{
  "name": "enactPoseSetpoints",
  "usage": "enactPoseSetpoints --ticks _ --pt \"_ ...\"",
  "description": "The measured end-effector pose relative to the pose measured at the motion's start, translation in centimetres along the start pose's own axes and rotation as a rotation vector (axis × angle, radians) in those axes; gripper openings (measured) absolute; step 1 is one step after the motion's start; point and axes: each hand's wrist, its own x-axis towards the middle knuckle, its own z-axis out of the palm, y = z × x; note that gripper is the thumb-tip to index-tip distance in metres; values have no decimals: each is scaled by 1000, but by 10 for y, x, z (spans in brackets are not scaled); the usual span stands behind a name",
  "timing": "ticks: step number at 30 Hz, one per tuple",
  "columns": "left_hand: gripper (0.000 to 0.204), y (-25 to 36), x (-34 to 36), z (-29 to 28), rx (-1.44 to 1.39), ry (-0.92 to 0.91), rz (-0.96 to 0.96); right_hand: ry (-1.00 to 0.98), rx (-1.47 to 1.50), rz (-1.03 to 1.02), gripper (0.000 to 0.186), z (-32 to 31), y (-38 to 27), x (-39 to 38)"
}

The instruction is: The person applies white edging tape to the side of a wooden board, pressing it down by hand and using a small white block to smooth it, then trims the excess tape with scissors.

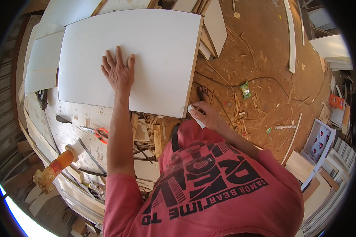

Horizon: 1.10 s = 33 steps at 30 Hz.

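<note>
A large white board (158, 59) lies flat on the workbench in front of me. My left hand (118, 71) rests on top of it, fingers spread and palm down. At the board's near right corner, my right hand (207, 115) is closed around a small white flat piece (196, 117). That piece sits beside the board's bare wooden edge; whether it touches the edge I cannot tell, and its exact kind is not clear.
Left of my arm, the bench (81, 112) holds red-handled snips (101, 134) and a dark serrated blade (63, 119). A bottle of orange liquid (58, 166) stands nearer. Wood scraps, a black cable (273, 77) and a green packet (245, 90) lie on the brown floor.
</note>
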Motion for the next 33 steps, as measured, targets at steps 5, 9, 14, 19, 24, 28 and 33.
enactPoseSetpoints --ticks 5,9,14,19,24,28,33 --pt "67 1 2 -1 -19 1 -7 -194 -24 4 59 -8 3 -1" --pt "67 1 2 -2 -40 -20 -15 -306 -147 -27 66 -15 9 9" --pt "67 1 3 -1 -11 -31 -15 -363 -244 -3 69 -21 9 15" --pt "68 1 2 -2 13 -60 -29 -344 -222 -55 68 -34 10 32" --pt "68 0 3 -1 38 -87 -25 -46 79 16 64 -82 -44 72" --pt "67 1 3 -4 38 -93 -14 232 194 -130 64 -123 -55 141" --pt "66 4 4 -8 25 -106 -15 411 396 -159 67 -153 -84 204"
